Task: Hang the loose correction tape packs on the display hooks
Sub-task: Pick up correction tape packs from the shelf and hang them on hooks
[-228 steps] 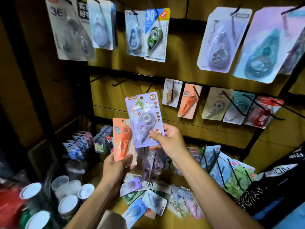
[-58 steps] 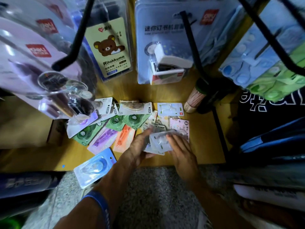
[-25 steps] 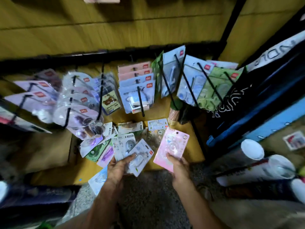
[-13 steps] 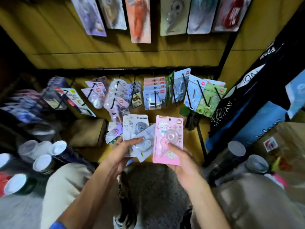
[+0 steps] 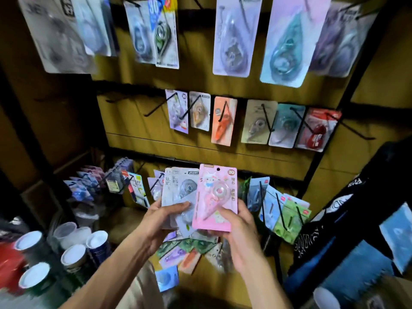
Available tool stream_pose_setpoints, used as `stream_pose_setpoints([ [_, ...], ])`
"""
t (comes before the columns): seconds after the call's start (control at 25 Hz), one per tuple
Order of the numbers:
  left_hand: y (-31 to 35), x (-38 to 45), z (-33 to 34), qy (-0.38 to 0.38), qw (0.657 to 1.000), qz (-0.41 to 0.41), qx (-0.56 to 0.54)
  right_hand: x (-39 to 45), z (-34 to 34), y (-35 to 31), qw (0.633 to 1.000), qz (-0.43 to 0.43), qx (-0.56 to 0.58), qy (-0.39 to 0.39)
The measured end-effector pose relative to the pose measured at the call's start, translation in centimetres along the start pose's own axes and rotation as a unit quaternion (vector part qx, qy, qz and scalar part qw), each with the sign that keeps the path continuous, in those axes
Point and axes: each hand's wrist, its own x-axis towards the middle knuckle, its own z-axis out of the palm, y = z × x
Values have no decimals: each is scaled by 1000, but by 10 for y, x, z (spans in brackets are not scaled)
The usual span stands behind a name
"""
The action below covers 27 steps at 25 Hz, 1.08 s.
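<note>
My right hand (image 5: pixel 239 228) holds a pink correction tape pack (image 5: pixel 214 197) upright in front of the display wall. My left hand (image 5: pixel 160 219) grips grey and white correction tape packs (image 5: pixel 178 186) fanned just left of the pink one, partly behind it. More loose packs (image 5: pixel 185 248) lie on the wooden ledge below my hands. On the middle rail, several packs hang on black hooks, among them an orange pack (image 5: pixel 224 121) and a red pack (image 5: pixel 316 130). Bare hooks (image 5: pixel 156 108) stick out at the left end of that rail.
Larger tape packs (image 5: pixel 234 34) hang along the top row. Stapler and stationery packs (image 5: pixel 283 210) fill the low hooks at right. White-lidded cans (image 5: pixel 73 255) stand at lower left. A dark bag (image 5: pixel 347 210) hangs at right.
The view rose from the ledge to the wall. Both hands lifted the packs picked from the pile, and the pink pack now overlaps the grey ones.
</note>
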Motion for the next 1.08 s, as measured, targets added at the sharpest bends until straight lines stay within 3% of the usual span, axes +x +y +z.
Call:
stream_pose_setpoints([
  [0.32, 28, 11, -7, 68, 995, 33, -60, 14, 31, -35, 977, -106, -172, -63],
  [0.6, 49, 20, -64, 109, 990, 60, -59, 38, 88, -31, 961, -136, -223, -84],
  [0.8, 56, 28, -103, 117, 990, 54, -52, 58, 143, -28, 965, -144, -214, -57],
  [1.08, 53, 35, -126, 119, 991, 51, -44, 69, 166, -19, 972, -127, -196, 22],
])
